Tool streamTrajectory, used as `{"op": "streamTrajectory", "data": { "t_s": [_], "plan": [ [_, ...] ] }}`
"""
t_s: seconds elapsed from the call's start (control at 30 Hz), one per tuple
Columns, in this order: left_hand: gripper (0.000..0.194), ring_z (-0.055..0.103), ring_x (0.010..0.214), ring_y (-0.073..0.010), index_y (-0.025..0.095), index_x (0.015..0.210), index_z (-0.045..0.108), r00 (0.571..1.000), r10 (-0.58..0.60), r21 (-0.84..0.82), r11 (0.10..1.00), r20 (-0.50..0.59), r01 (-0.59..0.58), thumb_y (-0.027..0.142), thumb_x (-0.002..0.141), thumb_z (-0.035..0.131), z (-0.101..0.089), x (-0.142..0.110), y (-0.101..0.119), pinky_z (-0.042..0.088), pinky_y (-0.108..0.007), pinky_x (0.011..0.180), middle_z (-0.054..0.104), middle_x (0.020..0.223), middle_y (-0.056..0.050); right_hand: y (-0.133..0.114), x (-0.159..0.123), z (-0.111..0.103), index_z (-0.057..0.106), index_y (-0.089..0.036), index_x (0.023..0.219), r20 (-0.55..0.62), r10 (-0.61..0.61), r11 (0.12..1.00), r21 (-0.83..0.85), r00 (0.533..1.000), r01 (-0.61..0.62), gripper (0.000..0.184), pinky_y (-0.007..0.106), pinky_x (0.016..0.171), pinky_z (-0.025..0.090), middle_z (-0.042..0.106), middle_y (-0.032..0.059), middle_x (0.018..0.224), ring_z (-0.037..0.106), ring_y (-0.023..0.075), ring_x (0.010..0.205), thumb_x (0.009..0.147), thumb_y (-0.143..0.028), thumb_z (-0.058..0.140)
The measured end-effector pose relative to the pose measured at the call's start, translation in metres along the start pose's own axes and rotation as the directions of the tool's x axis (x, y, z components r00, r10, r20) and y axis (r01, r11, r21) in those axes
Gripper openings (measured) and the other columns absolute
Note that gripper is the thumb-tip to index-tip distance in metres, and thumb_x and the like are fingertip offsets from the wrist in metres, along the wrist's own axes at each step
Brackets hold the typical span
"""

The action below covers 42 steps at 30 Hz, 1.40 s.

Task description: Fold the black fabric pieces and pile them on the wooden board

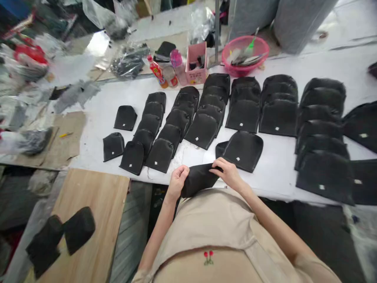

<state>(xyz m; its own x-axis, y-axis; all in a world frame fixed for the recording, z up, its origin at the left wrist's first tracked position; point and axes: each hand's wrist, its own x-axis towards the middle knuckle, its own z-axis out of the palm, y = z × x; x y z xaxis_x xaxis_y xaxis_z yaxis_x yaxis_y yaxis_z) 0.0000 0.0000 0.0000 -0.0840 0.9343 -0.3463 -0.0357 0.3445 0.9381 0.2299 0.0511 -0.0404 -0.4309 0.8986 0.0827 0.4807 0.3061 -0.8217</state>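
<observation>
Close to my body, at the table's front edge, a black fabric piece (200, 179) is stretched between my two hands. My left hand (177, 181) pinches its left end between thumb and fingers. At the upper right corner, my right hand (226, 173) grips it with thumb and forefinger. Just beyond my right hand lies a black rounded panel (243, 151) with a small white tag, partly over another dark piece. Overlapping rows of similar black panels (159, 155) spread across the white table (275, 165). What the held piece looks like underneath is hidden.
A pink basket (245, 55) of tools, a pink box (196, 63) and bottles (157, 70) stand at the back. More black pieces (79, 230) lie on a wooden board (103, 204) at lower left. Grey rolls (302, 23) stand at the far right.
</observation>
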Motion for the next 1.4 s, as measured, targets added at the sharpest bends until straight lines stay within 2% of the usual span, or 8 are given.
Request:
{"op": "streamTrajectory", "data": {
  "t_s": [0.37,0.6,0.77,0.9,0.97,1.03,1.23,1.4],
  "plan": [
    [0.04,0.027,0.054,-0.0082,0.017,0.068,0.047,0.999,-0.041,-0.004,0.999,-0.022,0.041,0.049,0.085,0.063,-0.011,0.006,-0.001,0.024,-0.021,0.05,0.032,0.06,0.005,-0.012,0.006,-0.026,0.06,-0.018,0.073,0.315,-0.166,0.853,0.521,0.934,-0.024,0.026,0.031,0.084,0.046,0.066,0.0073,0.101,0.063,0.0203,0.091,0.089,-0.039,0.064],
    [0.039,0.031,0.058,-0.0094,0.017,0.068,0.048,0.999,0.041,0.182,0.982,0.024,-0.045,0.048,0.089,0.058,-0.01,0.008,0.007,0.027,-0.022,0.054,0.035,0.062,0.005,-0.019,0.006,-0.011,0.066,-0.02,0.083,0.239,-0.119,0.955,0.292,0.964,0.046,0.019,0.029,0.078,0.046,0.065,0.0056,0.095,0.061,0.0189,0.083,0.087,-0.039,0.067],
    [0.037,0.035,0.059,-0.0099,0.016,0.068,0.052,0.991,0.091,0.288,0.951,0.096,-0.116,0.046,0.088,0.059,-0.004,0.007,0.007,0.029,-0.023,0.056,0.038,0.061,0.004,-0.032,0.004,-0.008,0.064,-0.019,0.071,0.202,-0.1,0.899,0.438,0.974,0.002,0.027,0.029,0.073,0.047,0.065,0.0053,0.087,0.06,0.0176,0.077,0.089,-0.039,0.064],
    [0.038,0.036,0.056,-0.0093,0.017,0.068,0.052,0.991,0.067,0.152,0.987,-0.119,-0.049,0.049,0.085,0.063,-0.028,0.005,0.006,0.029,-0.021,0.053,0.04,0.059,0.004,-0.017,0.001,-0.026,0.064,-0.019,0.071,0.043,0.133,0.78,0.612,0.99,-0.131,0.031,0.032,0.078,0.05,0.068,0.0058,0.082,0.063,0.0193,0.082,0.093,-0.04,0.056],
    [0.039,0.034,0.053,-0.0085,0.018,0.069,0.051,0.975,0.041,0.073,0.997,-0.218,-0.025,0.051,0.084,0.064,-0.041,0.005,0.008,0.028,-0.021,0.05,0.04,0.058,0.005,-0.007,-0.001,-0.029,0.064,-0.019,0.071,0.078,0.152,0.79,0.589,0.985,-0.168,0.028,0.034,0.08,0.051,0.069,0.0073,0.088,0.065,0.0204,0.086,0.091,-0.039,0.06],
    [0.038,0.031,0.051,-0.0077,0.018,0.069,0.05,0.983,0.021,0.068,0.998,-0.182,-0.009,0.05,0.083,0.065,-0.045,0.005,0.012,0.024,-0.02,0.048,0.038,0.058,0.005,-0.001,-0.002,-0.023,0.064,-0.019,0.074,0.112,0.101,0.844,0.517,0.989,-0.145,0.023,0.034,0.08,0.052,0.069,0.0084,0.096,0.065,0.0218,0.091,0.087,-0.037,0.064],
    [0.037,0.03,0.051,-0.0076,0.018,0.07,0.05,0.989,0.042,0.096,0.995,-0.144,-0.028,0.048,0.085,0.065,-0.033,0.002,0.016,0.022,-0.02,0.046,0.036,0.058,0.005,-0.002,0.0,-0.002,0.062,-0.023,0.098,-0.113,0.041,0.978,0.208,0.993,-0.016,0.015,0.038,0.08,0.054,0.064,0.0099,0.11,0.063,0.0246,0.1,0.088,-0.035,0.064],
    [0.037,0.031,0.051,-0.0078,0.018,0.07,0.048,0.993,0.019,0.018,1.0,-0.114,-0.017,0.048,0.086,0.063,-0.025,0.0,0.012,0.024,-0.02,0.047,0.035,0.058,0.005,0.002,0.007,0.003,0.061,-0.024,0.099,-0.114,-0.051,0.998,0.04,0.992,0.056,0.021,0.043,0.094,0.049,0.06,0.0103,0.121,0.059,0.0276,0.112,0.084,-0.035,0.071]
  ]
}}
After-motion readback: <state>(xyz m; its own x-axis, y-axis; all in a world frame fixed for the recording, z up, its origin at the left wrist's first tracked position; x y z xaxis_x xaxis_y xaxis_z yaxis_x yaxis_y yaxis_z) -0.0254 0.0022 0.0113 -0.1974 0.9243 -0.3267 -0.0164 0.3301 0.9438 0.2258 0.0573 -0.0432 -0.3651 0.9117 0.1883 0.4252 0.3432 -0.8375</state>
